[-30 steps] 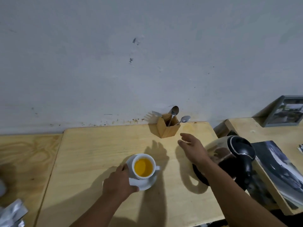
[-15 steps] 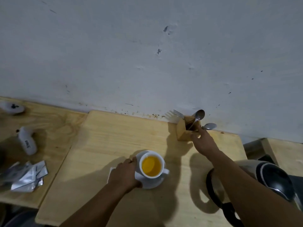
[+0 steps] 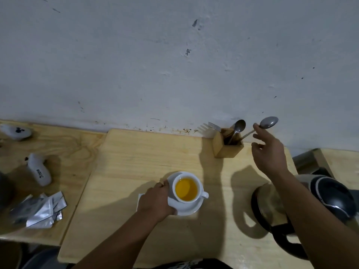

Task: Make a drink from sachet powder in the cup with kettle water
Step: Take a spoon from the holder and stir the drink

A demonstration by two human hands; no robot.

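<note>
A white cup (image 3: 196, 179) holding orange-yellow liquid stands on a white saucer (image 3: 189, 209) in the middle of the wooden table. My left hand (image 3: 155, 200) grips the saucer's left rim. My right hand (image 3: 269, 152) pinches the neck of a metal spoon (image 3: 268, 122), whose handle still reaches down into the wooden cutlery holder (image 3: 226, 147). The steel and black kettle (image 3: 320, 202) stands at the right, partly hidden by my right forearm. Several silver sachets (image 3: 40, 211) lie at the far left.
Another spoon (image 3: 239, 127) and a fork (image 3: 213, 125) stick out of the holder by the wall. A white bottle (image 3: 39, 172) lies on the left table, with a white object (image 3: 16, 131) beyond it. A white paper corner (image 3: 140, 198) shows under my left hand.
My right hand has taken hold of the spoon and lifted it up and to the right, partly out of the holder. The view has shifted left. My left hand stays on the saucer.
</note>
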